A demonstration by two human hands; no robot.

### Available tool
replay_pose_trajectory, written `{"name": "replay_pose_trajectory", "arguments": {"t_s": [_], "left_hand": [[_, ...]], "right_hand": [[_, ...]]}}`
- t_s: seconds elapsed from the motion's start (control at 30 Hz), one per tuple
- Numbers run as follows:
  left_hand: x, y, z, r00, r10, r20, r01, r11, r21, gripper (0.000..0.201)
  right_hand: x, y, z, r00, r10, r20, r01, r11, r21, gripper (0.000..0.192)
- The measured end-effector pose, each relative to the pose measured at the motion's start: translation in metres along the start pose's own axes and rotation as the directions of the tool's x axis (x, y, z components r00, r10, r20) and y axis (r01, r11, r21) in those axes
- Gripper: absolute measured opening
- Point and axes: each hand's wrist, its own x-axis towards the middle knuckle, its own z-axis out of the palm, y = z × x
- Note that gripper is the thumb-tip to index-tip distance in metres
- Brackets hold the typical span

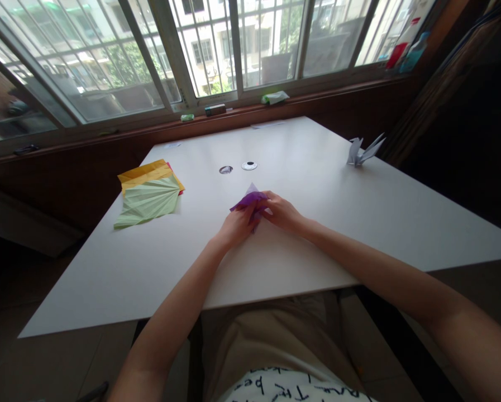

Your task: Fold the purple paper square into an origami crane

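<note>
A piece of folded purple paper (250, 199) is between my two hands, over the middle of the white table. A paler lilac tip of it points away from me, and a darker flap spreads to the left. My left hand (239, 223) is closed on the paper's near left part, with its fingertips partly hidden. From the right, my right hand (282, 212) pinches the paper's other side with thumb and fingers. The two hands nearly touch around it.
Creased green paper (149, 202) lies on yellow paper (143, 174) at the left. A folded grey paper crane (361, 153) stands at the right. Two round holes are beyond my hands, one with a white ring (249, 166). Small packets lie along the windowsill (149, 131).
</note>
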Motion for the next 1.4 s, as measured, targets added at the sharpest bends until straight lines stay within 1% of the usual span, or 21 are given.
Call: {"name": "replay_pose_trajectory", "arguments": {"t_s": [0.07,0.17,0.3,0.43,0.53,0.63,0.7,0.77,0.83,0.9,1.03,1.13,1.27,1.4], "left_hand": [[0.0000,0.0000,0.0007,1.000,0.007,-0.013,-0.008,1.000,-0.001,0.048],[0.0001,0.0005,0.0011,1.000,-0.005,-0.029,0.005,1.000,-0.010,0.047],[0.0003,0.0010,0.0015,0.996,-0.082,-0.036,0.082,0.996,0.016,0.049],[0.0000,0.0007,0.0019,0.989,-0.136,-0.048,0.139,0.989,0.052,0.050],[0.0001,0.0007,0.0020,0.987,-0.151,-0.047,0.155,0.984,0.088,0.050],[0.0003,0.0009,0.0014,0.985,-0.164,-0.052,0.169,0.979,0.110,0.047],[0.0002,0.0010,0.0008,0.986,-0.159,-0.056,0.163,0.982,0.100,0.044],[0.0000,0.0010,0.0001,0.986,-0.154,-0.062,0.159,0.983,0.086,0.041],[0.0001,0.0008,-0.0003,0.986,-0.156,-0.064,0.161,0.984,0.081,0.038],[0.0003,0.0006,-0.0007,0.985,-0.161,-0.058,0.165,0.983,0.083,0.034],[0.0009,0.0016,-0.0015,0.990,-0.136,-0.038,0.139,0.987,0.080,0.031],[0.0008,0.0034,-0.0021,0.992,-0.123,-0.023,0.125,0.989,0.077,0.031],[-0.0001,0.0051,-0.0017,0.993,-0.117,-0.026,0.118,0.990,0.083,0.031],[-0.0010,0.0068,-0.0011,0.991,-0.123,-0.046,0.127,0.987,0.095,0.030]], "right_hand": [[-0.0002,0.0006,0.0009,1.000,-0.007,-0.011,0.007,1.000,0.003,0.030],[0.0002,0.0021,0.0022,0.998,-0.031,-0.059,0.031,0.999,0.012,0.035],[0.0014,0.0027,0.0019,0.989,-0.078,-0.123,0.082,0.996,0.027,0.044],[0.0017,-0.0002,-0.0013,0.983,-0.099,-0.157,0.107,0.993,0.044,0.046],[0.0018,-0.0027,-0.0033,0.977,-0.095,-0.194,0.109,0.992,0.066,0.053],[0.0020,-0.0040,-0.0040,0.973,-0.080,-0.214,0.106,0.988,0.113,0.066],[0.0020,-0.0040,-0.0038,0.975,-0.049,-0.218,0.079,0.988,0.129,0.075],[0.0017,-0.0032,-0.0030,0.979,-0.015,-0.205,0.041,0.991,0.125,0.081],[0.0010,-0.0017,-0.0015,0.986,0.007,-0.164,0.011,0.994,0.111,0.079],[0.0003,-0.0001,0.0007,0.994,0.018,-0.108,-0.008,0.996,0.092,0.073],[-0.0002,0.0011,0.0043,1.000,-0.003,-0.026,0.005,0.997,0.074,0.058],[0.0003,0.0003,0.0046,1.000,-0.002,0.007,0.001,0.998,0.063,0.052],[0.0005,0.0001,0.0034,0.999,0.018,0.039,-0.020,0.999,0.049,0.051],[0.0008,0.0026,0.0037,0.998,-0.007,0.058,0.004,0.999,0.053,0.049]]}}
